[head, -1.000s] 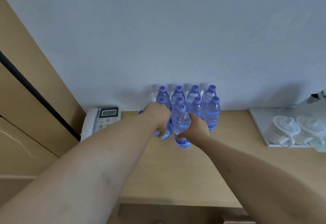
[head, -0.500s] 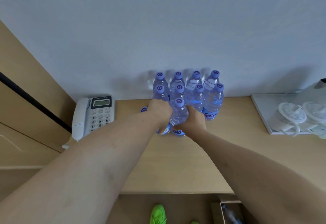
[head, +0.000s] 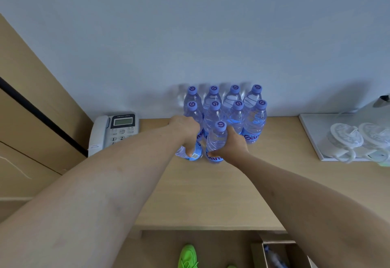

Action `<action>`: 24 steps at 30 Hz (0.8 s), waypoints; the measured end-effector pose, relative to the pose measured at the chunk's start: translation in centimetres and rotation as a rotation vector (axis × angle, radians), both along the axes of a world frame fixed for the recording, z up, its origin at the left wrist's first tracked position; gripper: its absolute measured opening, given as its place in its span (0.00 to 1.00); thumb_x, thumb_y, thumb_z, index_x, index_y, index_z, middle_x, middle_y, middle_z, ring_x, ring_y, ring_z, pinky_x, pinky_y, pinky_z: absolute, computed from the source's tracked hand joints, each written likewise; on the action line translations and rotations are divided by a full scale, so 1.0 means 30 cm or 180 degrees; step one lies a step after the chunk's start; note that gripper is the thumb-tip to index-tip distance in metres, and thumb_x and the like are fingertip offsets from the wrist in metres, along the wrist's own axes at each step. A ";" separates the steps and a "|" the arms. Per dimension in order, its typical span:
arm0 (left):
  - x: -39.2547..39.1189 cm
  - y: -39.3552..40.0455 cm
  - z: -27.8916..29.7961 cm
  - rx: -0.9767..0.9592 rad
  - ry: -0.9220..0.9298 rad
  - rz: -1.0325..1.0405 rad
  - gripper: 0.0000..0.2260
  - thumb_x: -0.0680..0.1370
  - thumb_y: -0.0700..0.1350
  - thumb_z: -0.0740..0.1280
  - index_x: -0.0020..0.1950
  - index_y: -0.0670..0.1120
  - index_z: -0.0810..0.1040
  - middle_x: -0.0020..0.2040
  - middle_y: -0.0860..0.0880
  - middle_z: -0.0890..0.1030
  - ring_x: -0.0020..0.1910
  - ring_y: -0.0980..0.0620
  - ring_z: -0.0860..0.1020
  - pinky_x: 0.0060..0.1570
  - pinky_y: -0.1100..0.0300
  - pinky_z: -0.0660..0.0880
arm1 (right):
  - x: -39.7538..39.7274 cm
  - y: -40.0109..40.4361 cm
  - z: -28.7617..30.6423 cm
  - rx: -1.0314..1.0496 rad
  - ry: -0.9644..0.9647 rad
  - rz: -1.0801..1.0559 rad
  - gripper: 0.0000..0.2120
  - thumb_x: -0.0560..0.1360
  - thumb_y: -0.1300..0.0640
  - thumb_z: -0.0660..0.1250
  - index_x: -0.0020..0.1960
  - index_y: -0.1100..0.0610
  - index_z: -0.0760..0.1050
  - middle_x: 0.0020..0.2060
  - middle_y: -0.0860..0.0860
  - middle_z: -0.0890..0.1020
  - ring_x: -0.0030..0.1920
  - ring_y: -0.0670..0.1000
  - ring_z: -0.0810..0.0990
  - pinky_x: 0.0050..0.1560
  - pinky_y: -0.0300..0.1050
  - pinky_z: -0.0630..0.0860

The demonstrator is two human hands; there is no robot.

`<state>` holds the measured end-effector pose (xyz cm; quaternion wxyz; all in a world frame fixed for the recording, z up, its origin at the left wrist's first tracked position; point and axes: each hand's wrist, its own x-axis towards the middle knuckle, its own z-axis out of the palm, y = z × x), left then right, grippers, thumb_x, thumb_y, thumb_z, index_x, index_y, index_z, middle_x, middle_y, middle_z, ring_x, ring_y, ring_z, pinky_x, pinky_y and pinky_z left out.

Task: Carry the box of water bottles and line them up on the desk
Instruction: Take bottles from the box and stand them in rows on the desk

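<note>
**Two hands set bottles in front of the rows on the desk**

A light wooden desk (head: 211, 194) stands against a pale blue-grey wall (head: 190, 25), with a tan wooden panel (head: 31, 90) rising at its left end. A corded desk telephone (head: 114, 132) sits at the back left corner; a white tray (head: 312, 132) at the right carries two lidded white cups (head: 346, 139).

The near half of the desk is bare wood up to its front edge. Below that edge lie a green shoe (head: 187, 256) and an open cardboard box (head: 280, 253) on the floor.

Eight water bottles (head: 236, 107) stand upright in two rows of four against the wall, packed close. The left hand (head: 186, 132) grips a ninth bottle (head: 191, 155), largely hidden beneath it. The right hand (head: 232, 146) grasps a tenth bottle (head: 216, 141), upright just beside the front row.
</note>
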<state>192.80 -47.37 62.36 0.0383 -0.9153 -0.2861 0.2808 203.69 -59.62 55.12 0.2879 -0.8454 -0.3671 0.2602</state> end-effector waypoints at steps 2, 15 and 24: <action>-0.018 0.006 0.010 -0.0152 -0.0146 0.0049 0.16 0.62 0.49 0.78 0.32 0.47 0.70 0.31 0.51 0.73 0.27 0.53 0.71 0.27 0.62 0.67 | -0.001 -0.003 0.006 -0.0012 -0.0005 -0.0007 0.34 0.58 0.49 0.82 0.58 0.52 0.68 0.40 0.44 0.75 0.45 0.51 0.77 0.37 0.43 0.73; 0.044 -0.027 -0.016 -0.0157 -0.1371 0.0060 0.11 0.68 0.48 0.72 0.36 0.47 0.71 0.33 0.50 0.71 0.39 0.45 0.78 0.30 0.59 0.67 | 0.004 0.007 0.070 0.0202 -0.0267 0.0026 0.36 0.58 0.41 0.81 0.59 0.50 0.69 0.46 0.46 0.78 0.50 0.52 0.76 0.44 0.51 0.78; 0.011 0.015 0.023 -0.0396 -0.0948 0.0028 0.23 0.69 0.38 0.74 0.63 0.49 0.76 0.56 0.48 0.79 0.53 0.46 0.78 0.43 0.58 0.73 | 0.051 0.020 0.145 0.0229 -0.0482 0.0543 0.30 0.65 0.58 0.74 0.65 0.52 0.71 0.46 0.53 0.78 0.42 0.54 0.76 0.38 0.45 0.75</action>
